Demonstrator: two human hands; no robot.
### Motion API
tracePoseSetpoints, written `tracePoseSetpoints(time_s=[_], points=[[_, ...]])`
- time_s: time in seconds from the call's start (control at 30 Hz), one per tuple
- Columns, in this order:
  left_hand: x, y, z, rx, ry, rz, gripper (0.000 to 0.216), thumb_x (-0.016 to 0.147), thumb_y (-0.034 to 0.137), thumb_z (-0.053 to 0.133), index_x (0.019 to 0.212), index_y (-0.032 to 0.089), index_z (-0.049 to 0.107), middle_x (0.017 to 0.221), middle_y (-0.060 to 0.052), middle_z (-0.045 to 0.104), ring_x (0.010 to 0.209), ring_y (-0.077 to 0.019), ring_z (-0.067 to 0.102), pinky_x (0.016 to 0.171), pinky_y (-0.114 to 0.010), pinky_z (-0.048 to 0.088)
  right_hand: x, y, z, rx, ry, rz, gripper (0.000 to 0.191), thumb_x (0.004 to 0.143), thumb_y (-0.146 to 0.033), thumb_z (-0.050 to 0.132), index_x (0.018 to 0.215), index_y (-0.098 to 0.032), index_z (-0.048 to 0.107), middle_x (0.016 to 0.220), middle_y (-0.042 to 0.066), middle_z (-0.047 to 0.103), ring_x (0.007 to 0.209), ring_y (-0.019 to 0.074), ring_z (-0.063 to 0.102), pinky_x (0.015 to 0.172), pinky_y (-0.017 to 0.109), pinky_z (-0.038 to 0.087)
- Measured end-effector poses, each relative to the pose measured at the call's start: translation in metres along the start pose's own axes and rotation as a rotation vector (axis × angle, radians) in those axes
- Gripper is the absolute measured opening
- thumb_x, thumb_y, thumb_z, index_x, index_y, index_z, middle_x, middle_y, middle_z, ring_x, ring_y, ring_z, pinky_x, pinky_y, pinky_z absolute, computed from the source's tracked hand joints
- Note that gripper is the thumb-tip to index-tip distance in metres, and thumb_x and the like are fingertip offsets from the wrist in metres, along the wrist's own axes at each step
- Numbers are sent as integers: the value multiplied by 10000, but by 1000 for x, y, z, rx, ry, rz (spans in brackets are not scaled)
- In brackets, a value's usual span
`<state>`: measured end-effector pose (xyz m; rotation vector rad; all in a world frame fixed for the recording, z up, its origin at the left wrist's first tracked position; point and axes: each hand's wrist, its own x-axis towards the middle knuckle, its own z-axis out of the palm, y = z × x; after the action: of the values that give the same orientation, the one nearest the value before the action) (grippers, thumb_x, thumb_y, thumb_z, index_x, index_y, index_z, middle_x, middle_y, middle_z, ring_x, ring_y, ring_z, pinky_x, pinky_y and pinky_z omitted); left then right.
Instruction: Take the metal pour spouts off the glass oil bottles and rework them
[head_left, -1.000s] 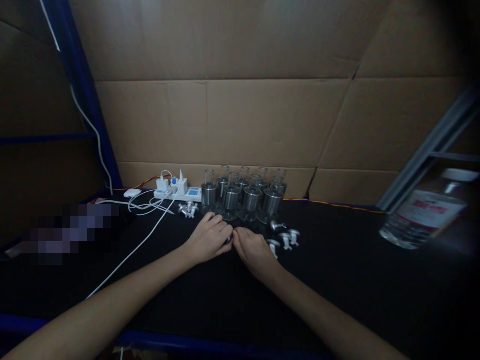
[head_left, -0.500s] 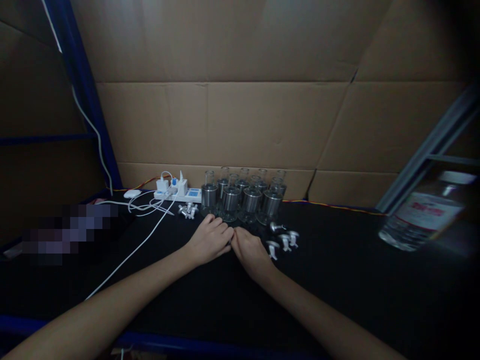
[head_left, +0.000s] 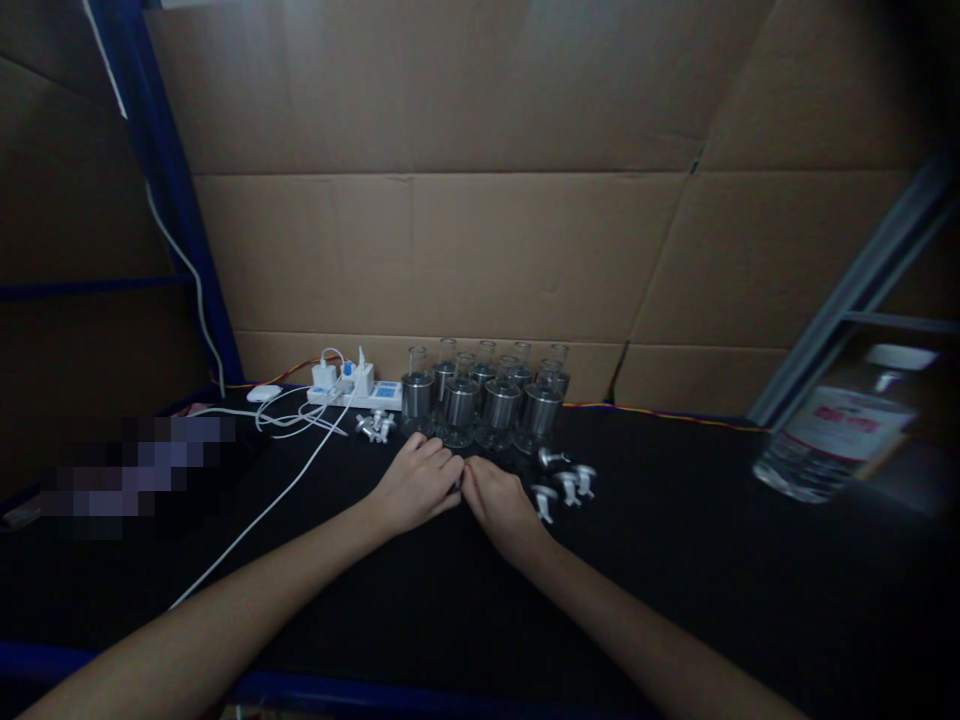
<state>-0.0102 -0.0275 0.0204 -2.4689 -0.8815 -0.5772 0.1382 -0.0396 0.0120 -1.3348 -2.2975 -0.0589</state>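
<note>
My left hand [head_left: 416, 483] and my right hand [head_left: 496, 503] rest on the black table top [head_left: 675, 560], fingertips pressed together around something small that I cannot make out. Both hands are curled closed. Just behind them stands a cluster of several glass-and-metal cups [head_left: 484, 400]. Several small silver metal parts [head_left: 564, 483] lie right of my right hand. A few more silver parts [head_left: 376, 426] lie behind my left hand.
A white power strip [head_left: 352, 387] with plugs and white cables [head_left: 277, 480] sits at the back left. A clear plastic water bottle [head_left: 832, 435] stands at the right. Cardboard walls [head_left: 480, 250] close off the back. A blue frame post [head_left: 161, 180] rises at the left.
The view has shifted slightly downward. My hands stay pressed together in the same spot in front of the cups.
</note>
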Motion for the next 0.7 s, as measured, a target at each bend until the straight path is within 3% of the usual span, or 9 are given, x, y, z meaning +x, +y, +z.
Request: tracePoseSetpoints(time_s=[0.3,0.7], points=[[-3,-2,4,-50,63,-57,165,778,306,433,718,159,479,673,-25,536,700,-171,432,643,-308,295,3,-6,-7,-73,-62,36,160,836,-195,328,769,-165,470,776,44,570,714,128,573,631,214,399],[-4,-2,1,-203,68,15,116,773,264,451,748,152,468,702,-22,520,712,-162,411,639,-284,312,-3,-1,-2,-285,-48,-85,168,839,-182,328,785,-144,482,725,47,584,658,141,584,543,218,386]])
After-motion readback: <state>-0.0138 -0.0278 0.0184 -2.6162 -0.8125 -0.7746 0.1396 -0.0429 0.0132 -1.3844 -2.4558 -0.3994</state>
